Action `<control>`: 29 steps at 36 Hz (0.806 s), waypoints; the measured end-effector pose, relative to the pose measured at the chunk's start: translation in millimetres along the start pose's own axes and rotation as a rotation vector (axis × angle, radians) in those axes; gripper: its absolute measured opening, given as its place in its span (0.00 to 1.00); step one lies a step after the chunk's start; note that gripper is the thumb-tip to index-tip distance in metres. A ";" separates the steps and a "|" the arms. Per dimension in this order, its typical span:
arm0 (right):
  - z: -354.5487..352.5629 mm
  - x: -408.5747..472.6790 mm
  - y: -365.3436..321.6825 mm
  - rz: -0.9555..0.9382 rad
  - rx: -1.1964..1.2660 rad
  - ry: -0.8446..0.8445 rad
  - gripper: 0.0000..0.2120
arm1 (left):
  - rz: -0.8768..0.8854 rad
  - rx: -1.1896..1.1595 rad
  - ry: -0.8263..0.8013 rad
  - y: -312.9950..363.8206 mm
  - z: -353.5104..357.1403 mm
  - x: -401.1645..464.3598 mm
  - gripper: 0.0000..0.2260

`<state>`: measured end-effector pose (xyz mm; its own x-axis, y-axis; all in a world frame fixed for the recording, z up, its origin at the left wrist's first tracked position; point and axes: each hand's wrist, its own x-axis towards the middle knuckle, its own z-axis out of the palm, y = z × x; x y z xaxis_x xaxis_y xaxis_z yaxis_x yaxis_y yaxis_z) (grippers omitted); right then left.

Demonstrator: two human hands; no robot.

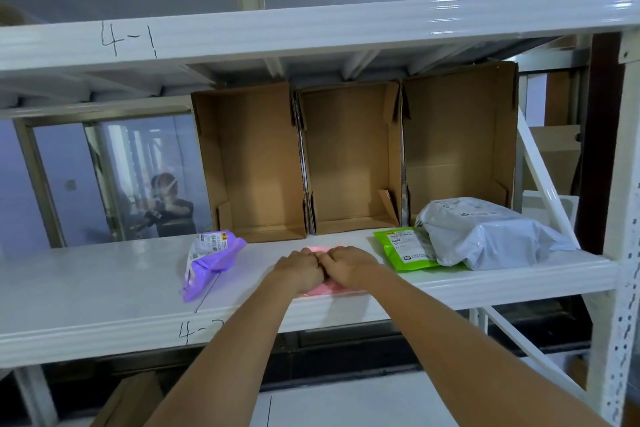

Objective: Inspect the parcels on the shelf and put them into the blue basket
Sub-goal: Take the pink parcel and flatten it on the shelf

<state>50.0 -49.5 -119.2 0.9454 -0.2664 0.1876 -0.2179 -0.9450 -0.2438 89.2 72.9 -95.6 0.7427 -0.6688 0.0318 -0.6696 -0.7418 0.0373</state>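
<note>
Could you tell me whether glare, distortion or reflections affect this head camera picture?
Head view: wide-angle bending curves the shelf beams; glare streaks the upper beam at right; the glass pane behind shows a blurred reflection; both hands cover most of the pink parcel.

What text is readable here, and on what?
"4-1": handwritten on the upper shelf beam.
"4-": handwritten on the lower shelf edge; the rest is hidden by the left arm.
Labels on the purple parcel, green parcel and grey parcel: too small to read.
</note>
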 end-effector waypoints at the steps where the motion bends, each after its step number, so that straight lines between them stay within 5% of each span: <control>1: -2.6 -0.3 0.4 0.005 0.018 0.009 0.30 | 0.001 0.016 0.019 0.2 -0.4 0.4 0.23; 9: 1.2 4.0 -7.5 -0.006 -0.007 0.173 0.25 | 0.017 -0.037 0.160 2.6 8.3 18.1 0.27; 15: 9.2 6.2 0.7 -0.018 0.122 0.055 0.27 | 0.058 -0.288 0.078 -2.0 20.0 17.7 0.21; 29: 0.9 10.0 -7.8 0.104 0.119 -0.073 0.32 | 0.001 -0.121 -0.078 3.0 6.6 18.7 0.20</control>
<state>61.4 -44.6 -116.3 0.9351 -0.3434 0.0872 -0.2896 -0.8826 -0.3704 101.1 57.8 -101.6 0.7369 -0.6745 -0.0454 -0.6614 -0.7332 0.1581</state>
